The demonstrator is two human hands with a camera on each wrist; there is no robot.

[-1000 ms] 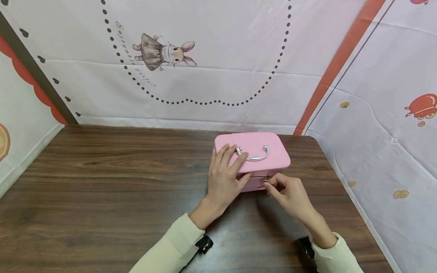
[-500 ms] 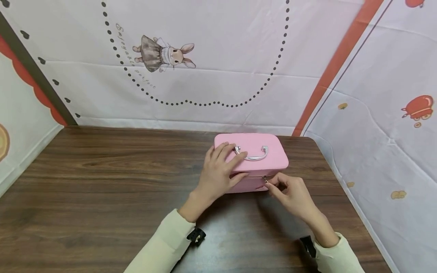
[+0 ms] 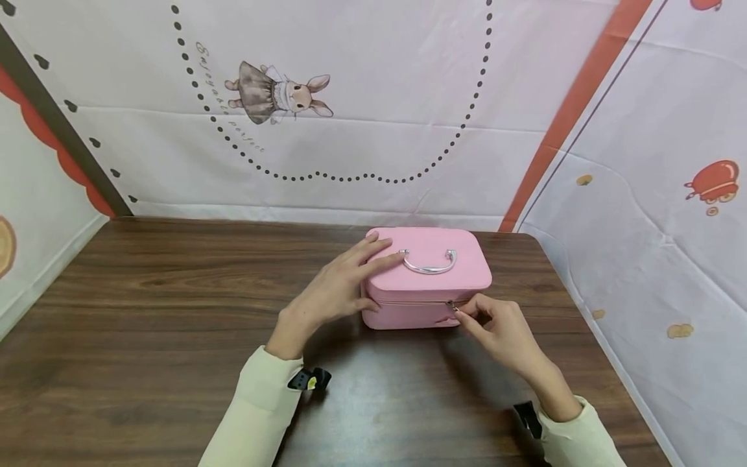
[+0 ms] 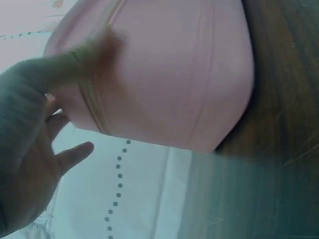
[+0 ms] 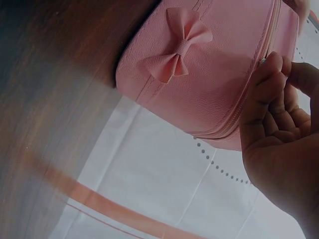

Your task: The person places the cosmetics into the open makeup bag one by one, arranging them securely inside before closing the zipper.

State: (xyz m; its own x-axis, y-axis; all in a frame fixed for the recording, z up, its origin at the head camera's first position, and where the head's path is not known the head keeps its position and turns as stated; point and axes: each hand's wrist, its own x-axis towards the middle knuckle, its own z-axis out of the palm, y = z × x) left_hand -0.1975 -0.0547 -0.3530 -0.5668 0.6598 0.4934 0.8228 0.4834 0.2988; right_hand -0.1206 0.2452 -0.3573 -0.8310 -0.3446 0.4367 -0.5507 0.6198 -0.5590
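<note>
A pink zippered case point(image 3: 408, 314) stands on the table with its lid down and its curved silver handle point(image 3: 430, 270) on top. My left hand point(image 3: 332, 285) lies over the lid's left edge, fingers extended on top and thumb along the front left corner. In the left wrist view the thumb is blurred against the pink side. At the front, toward the right, my right hand point(image 3: 496, 327) pinches the metal zipper pull point(image 3: 452, 305) between thumb and forefinger. A pink bow point(image 5: 180, 46) decorates the case's front in the right wrist view.
The case sits at the back right of a dark wood table point(image 3: 192, 337). A white printed cloth point(image 3: 373, 97) rises directly behind it, and another cloth wall point(image 3: 648, 272) runs along the right edge.
My left hand has slid left across the lid to its left edge, uncovering the front left of the case. The right hand keeps its pinch on the zipper pull, nearly still.
</note>
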